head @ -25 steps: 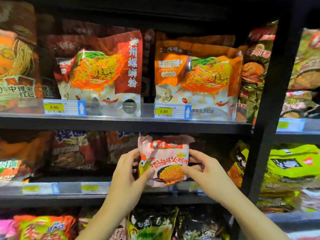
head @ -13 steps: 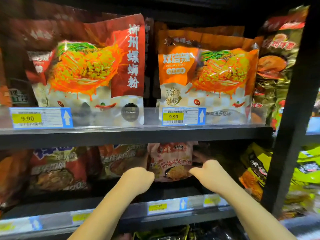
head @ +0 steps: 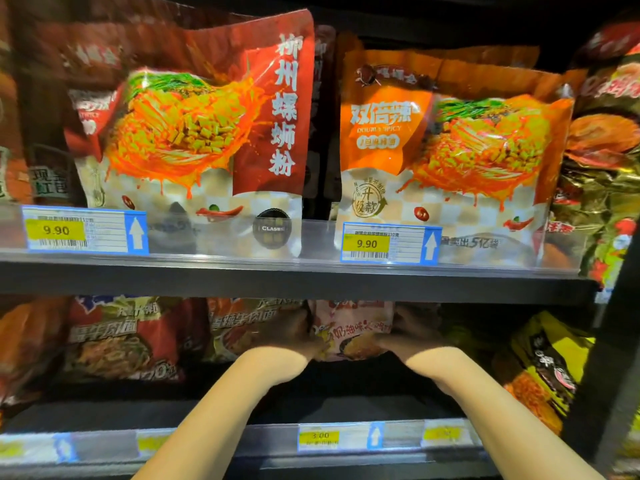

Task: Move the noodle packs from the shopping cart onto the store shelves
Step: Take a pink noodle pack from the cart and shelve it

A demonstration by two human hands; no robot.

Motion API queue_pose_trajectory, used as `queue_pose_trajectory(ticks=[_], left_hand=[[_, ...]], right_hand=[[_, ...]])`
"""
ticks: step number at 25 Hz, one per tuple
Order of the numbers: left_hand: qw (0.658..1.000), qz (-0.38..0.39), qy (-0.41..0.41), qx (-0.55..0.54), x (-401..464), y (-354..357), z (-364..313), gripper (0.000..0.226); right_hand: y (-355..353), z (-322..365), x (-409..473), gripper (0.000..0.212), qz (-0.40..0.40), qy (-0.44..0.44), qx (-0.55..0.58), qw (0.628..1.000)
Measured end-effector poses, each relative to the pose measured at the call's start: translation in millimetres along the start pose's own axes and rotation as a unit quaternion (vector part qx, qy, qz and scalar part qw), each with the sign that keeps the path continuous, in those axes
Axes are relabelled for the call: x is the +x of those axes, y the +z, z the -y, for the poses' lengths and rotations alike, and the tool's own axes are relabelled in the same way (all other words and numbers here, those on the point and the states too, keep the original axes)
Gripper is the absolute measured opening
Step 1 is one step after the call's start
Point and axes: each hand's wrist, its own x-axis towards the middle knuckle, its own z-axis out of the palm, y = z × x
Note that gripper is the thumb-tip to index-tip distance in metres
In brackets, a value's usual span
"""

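Note:
A pink noodle pack [head: 349, 332] stands upright deep inside the lower shelf [head: 311, 410], just under the shelf board above. My left hand [head: 292, 336] grips its left edge and my right hand [head: 407, 332] grips its right edge. Both hands sit in the dark of the shelf, so the fingers are hard to make out. Both forearms reach in from below. The shopping cart is out of view.
A red noodle pack [head: 128, 341] and another pack [head: 249, 327] stand left of the pink one. A yellow and black pack [head: 550, 358] lies at the right. Above, a red bag [head: 207, 133] and an orange bag [head: 446, 150] fill the upper shelf [head: 298, 278]. A black upright post [head: 609, 341] stands right.
Both hands have pushed the pink pack further back into the lower shelf, and the view has moved closer to the shelves.

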Motion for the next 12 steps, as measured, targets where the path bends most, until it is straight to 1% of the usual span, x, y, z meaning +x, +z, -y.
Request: queue_pose_trajectory(ticks=[2, 3, 4, 6, 8, 9, 10, 11, 12], left_hand=[[0.996, -0.034, 0.02, -0.084, 4.2, -2.1, 9.5, 0.038], [0.989, -0.039, -0.004, -0.145, 4.7, -2.2, 5.9, 0.032], [0.979, -0.034, -0.037, -0.196, 6.1, -1.2, 3.9, 0.027], [0.972, 0.01, -0.08, -0.219, 6.6, 3.9, 1.8, 0.021], [0.985, 0.025, -0.091, -0.145, 2.3, 7.4, 1.8, 0.026], [0.994, 0.048, -0.079, -0.051, -3.3, 9.1, -2.3, 0.035], [0.995, 0.058, -0.068, 0.045, -6.4, 10.6, -7.2, 0.042], [0.991, 0.065, -0.061, 0.101, -8.3, 11.2, -10.7, 0.044], [0.989, 0.07, -0.059, 0.112, -7.3, 11.0, -11.6, 0.044]], right_hand=[[-1.3, -3.1, 6.6, 0.065, 0.029, 0.005, -0.008, 1.0], [-1.9, -0.1, 7.8, 0.067, 0.036, 0.007, -0.02, 0.999], [-1.2, 1.0, 11.7, 0.07, 0.04, 0.007, -0.037, 0.998], [2.1, 8.9, 14.5, 0.072, 0.037, 0.007, -0.075, 0.996], [5.9, 13.3, 20.5, 0.069, 0.029, 0.011, -0.12, 0.992], [5.8, 14.3, 22.8, 0.066, 0.02, 0.01, -0.135, 0.991], [5.7, 13.1, 26.4, 0.064, 0.011, 0.007, -0.144, 0.99], [5.2, 14.3, 26.6, 0.062, 0.001, -0.002, -0.154, 0.988], [5.7, 15.4, 27.3, 0.059, 0.003, -0.001, -0.16, 0.987]])
